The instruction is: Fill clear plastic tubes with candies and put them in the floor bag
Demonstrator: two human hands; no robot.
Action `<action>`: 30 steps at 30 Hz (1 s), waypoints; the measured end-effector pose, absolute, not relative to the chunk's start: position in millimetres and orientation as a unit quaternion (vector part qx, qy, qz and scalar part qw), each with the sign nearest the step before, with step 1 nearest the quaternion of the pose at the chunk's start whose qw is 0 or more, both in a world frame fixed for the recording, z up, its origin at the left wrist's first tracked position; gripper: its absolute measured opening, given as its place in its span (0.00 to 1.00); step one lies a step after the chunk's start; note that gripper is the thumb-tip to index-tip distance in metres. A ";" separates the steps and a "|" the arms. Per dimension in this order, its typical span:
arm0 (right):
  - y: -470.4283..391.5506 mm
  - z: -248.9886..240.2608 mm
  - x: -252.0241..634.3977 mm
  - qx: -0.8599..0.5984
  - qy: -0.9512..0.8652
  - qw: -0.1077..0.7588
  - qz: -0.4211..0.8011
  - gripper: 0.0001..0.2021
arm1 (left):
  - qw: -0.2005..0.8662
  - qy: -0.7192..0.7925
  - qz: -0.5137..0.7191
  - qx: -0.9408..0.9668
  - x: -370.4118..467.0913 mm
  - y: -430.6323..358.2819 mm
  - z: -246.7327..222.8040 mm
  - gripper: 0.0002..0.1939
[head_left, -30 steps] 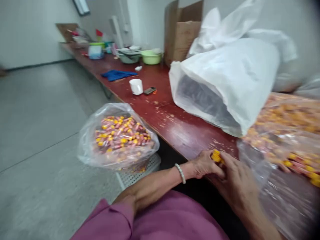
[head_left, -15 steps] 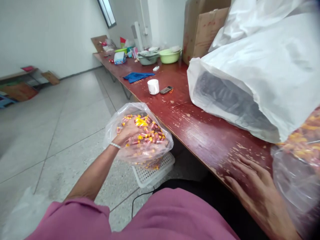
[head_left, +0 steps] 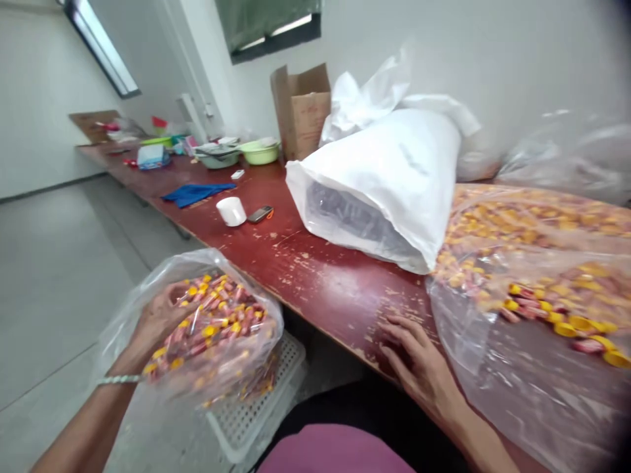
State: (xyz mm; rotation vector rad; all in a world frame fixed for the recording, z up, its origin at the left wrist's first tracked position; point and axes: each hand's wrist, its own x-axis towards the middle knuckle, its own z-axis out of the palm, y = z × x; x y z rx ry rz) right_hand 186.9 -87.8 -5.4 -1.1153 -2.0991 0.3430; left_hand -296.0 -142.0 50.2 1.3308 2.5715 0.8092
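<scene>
Lying lower left, pink-and-yellow pieces [head_left: 211,328] extend right of your curled left hand [head_left: 160,316], grip unclear; your spread right hand [head_left: 420,361] is farther.

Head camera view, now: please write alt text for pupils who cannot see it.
A person's left hand is in a clear plastic bag of small pink-and-yellow pieces; the right hand is on a worn red table, where an open white sack lies.

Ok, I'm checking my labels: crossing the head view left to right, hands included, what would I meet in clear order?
Left hand → white cup → small dark device → right hand → vivid yellow-capped pieces at far right.
</scene>
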 end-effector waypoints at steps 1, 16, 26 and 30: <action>-84.8 -7.7 189.2 -0.439 -0.808 0.370 0.133 0.12 | 0.084 0.833 0.280 0.469 -281.2 -126.5 52.8 0.23; -70.6 -9.1 204.8 -0.470 -0.724 0.448 0.232 0.09 | 0.037 0.584 0.262 0.768 32.6 159.0 50.1 0.23; -70.0 -7.9 205.3 -0.472 -0.704 0.453 0.276 0.09 | -0.012 0.600 0.191 0.777 66.9 161.4 10.8 0.35; -69.5 -10.3 206.0 -0.474 -0.702 0.447 0.287 0.09 | -0.039 0.571 0.159 0.805 56.9 143.9 5.9 0.21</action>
